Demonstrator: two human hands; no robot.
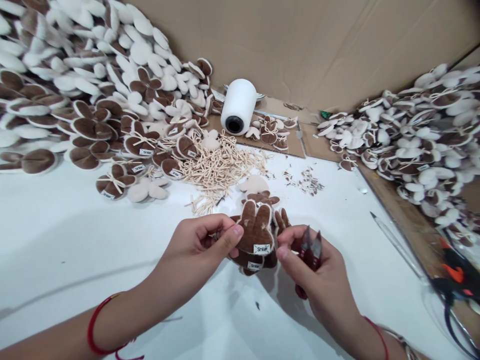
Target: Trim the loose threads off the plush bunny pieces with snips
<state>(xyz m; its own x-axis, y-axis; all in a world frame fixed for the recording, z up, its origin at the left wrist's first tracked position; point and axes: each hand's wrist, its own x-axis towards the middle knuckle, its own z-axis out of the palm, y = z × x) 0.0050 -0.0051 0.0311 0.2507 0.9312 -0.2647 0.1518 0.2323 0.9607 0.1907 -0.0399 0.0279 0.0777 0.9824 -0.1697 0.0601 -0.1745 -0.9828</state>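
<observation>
My left hand pinches the edge of a brown, bunny-shaped plush piece with pale trim and a white "Smile" label. Beneath it lie more brown plush pieces, one with a similar label. Tucked in the palm of my right hand are dark red thread snips, their blades pointing up. That hand's thumb and forefinger come together at the right edge of the plush piece, by a pale thread; whether they grip the thread I cannot tell. A pale plush piece lies just behind.
A large heap of plush pieces fills the back left; another heap stands at right. Small cream bows lie in a pile before a white thread cone. Loose labels, tweezers and orange-black scissors lie to the right.
</observation>
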